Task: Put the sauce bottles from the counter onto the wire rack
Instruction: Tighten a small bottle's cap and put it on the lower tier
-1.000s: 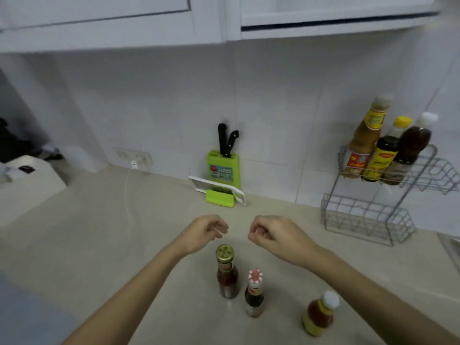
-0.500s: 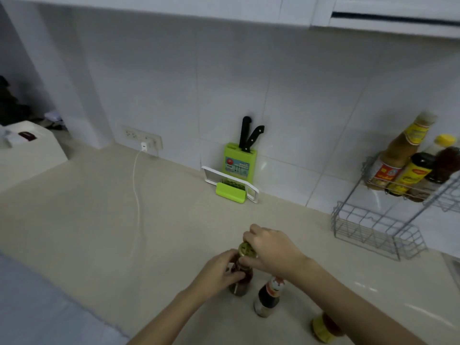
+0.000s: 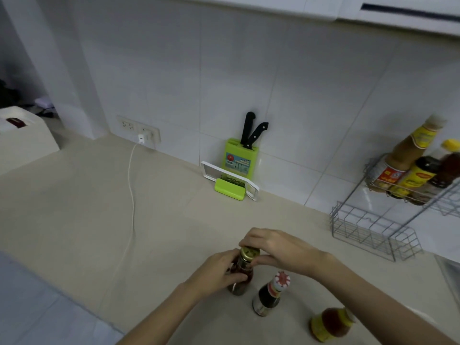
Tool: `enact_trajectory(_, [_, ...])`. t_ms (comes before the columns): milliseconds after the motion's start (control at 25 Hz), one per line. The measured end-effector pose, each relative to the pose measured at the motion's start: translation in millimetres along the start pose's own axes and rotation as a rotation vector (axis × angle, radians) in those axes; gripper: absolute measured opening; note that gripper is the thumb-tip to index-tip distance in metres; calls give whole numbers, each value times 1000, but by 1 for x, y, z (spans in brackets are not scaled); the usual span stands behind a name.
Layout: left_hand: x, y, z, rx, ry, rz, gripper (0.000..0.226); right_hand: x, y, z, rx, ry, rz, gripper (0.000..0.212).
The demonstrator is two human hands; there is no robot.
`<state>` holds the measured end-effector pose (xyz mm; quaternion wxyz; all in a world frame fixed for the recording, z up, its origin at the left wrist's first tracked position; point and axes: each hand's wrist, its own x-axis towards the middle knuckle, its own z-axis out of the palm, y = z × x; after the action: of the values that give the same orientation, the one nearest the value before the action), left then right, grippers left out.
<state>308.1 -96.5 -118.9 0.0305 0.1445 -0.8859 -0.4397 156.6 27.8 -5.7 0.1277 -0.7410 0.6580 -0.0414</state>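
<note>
- While gold-capped bottle [image 3: 242, 272] stands on counter [image 3: 74, 220], left hand [image 3: 219, 273] wraps its body
- right hand [image 3: 278, 250] pinches its cap
- wire rack [image 3: 373, 232] well apart, right

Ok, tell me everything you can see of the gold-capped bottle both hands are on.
The gold-capped bottle is a small clear glass bottle, dark reddish-brown inside, with a round gold screw cap. It stands upright on the beige counter, left of the red-and-white-capped dark sauce bottle and apart from it. The left hand wraps its body in a closed grip; the right hand pinches the cap's rim from above. Any label is hidden by fingers.
</note>
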Motion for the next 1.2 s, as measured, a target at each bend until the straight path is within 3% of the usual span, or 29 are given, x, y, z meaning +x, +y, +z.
enact_trajectory(200, [4,1,2,39,-2,20,45,-3,3,-3,6,-24,-14,42])
enact_trajectory(360, [-1,-1,3,24,21,25,40,-3,-5,0,-48,-27,138,49])
enact_trajectory(600, [-3,-3,6,28,48,29,45,-5,-6,5,-77,-15,35,43])
enact_trajectory(760, [-2,-3,5,46,41,35,45,-1,-9,3,-106,-72,87,44])
enact_trajectory(840, [-2,-2,4,55,37,33,43,1,-11,-1,-197,-89,132,46])
enact_trajectory(1040, [-2,2,3,118,37,28,34,23,-11,12,-676,-100,50,45])
enact_trajectory(1200, [-5,-1,11,146,111,29,36,41,-10,24,-787,-94,36,44])
